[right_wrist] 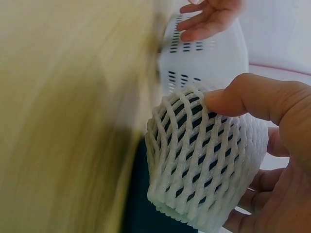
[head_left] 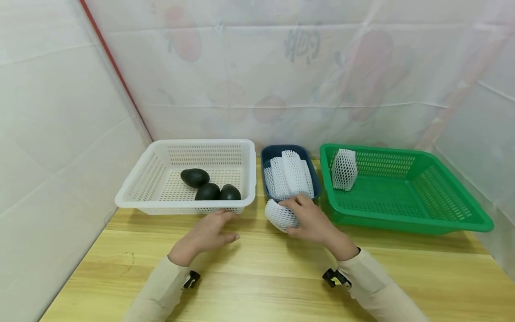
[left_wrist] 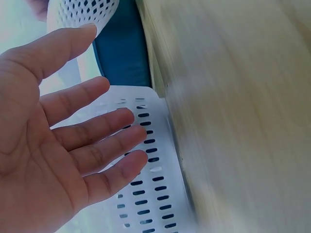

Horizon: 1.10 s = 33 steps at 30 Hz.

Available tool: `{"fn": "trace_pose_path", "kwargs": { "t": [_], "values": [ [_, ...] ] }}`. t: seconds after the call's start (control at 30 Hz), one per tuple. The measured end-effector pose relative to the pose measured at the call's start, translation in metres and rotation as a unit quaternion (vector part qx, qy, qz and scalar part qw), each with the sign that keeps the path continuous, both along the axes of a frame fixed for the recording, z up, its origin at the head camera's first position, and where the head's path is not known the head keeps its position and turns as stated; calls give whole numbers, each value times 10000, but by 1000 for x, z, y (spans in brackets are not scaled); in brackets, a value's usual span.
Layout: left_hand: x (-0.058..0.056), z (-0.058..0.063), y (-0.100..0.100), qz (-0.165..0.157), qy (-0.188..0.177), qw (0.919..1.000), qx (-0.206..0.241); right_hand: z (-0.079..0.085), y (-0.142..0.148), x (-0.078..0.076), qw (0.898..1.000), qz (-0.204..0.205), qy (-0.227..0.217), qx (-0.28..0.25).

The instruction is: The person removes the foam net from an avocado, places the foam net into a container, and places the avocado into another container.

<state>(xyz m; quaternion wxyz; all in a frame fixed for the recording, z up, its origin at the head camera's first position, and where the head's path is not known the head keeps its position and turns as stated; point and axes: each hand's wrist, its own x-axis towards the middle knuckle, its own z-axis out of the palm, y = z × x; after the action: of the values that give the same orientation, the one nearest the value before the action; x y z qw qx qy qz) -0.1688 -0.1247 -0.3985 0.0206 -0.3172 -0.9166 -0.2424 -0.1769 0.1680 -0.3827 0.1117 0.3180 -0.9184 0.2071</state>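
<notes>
My right hand (head_left: 311, 221) grips a white foam net sleeve (head_left: 281, 216), thumb on one side and fingers on the other. Something dark shows through its mesh (right_wrist: 204, 155) in the right wrist view, and the sleeve bulges round it. Just behind is a dark blue bin (head_left: 315, 174) with several flat foam net sleeves (head_left: 294, 172). My left hand (head_left: 211, 232) hovers at the near side of the white basket (head_left: 161, 204), its fingers extended and its palm (left_wrist: 34, 160) bare in the left wrist view. Inside that basket lie three dark avocados (head_left: 208, 192).
To the right stands a green basket (head_left: 402, 221), with a sleeved item (head_left: 344, 170), dark through its net, upright in its left corner. All the containers line the back of the wooden table (head_left: 261, 281). White sheeting (head_left: 241, 67) hangs behind and at both sides.
</notes>
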Motion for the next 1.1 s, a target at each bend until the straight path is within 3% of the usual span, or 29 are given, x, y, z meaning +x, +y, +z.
{"fn": "trace_pose_path", "kwargs": {
  "t": [0.33, 0.6, 0.87, 1.1],
  "values": [
    [-2, -3, -9, -10, 73, 10000, 64, -12, -9, -1, 9994, 144, 91, 296],
    [-2, 1, -10, 32, 150, 9999, 48, -3, -3, 1, 9996, 56, 106, 270],
    [2, 3, 0, -59, -90, 9999, 57, 1, 10, 6, 9993, -155, 1, 341],
    [1, -5, 11, -306, -60, 9995, 51, 0, 16, 9, 9995, -116, -52, 278]
  ]
}}
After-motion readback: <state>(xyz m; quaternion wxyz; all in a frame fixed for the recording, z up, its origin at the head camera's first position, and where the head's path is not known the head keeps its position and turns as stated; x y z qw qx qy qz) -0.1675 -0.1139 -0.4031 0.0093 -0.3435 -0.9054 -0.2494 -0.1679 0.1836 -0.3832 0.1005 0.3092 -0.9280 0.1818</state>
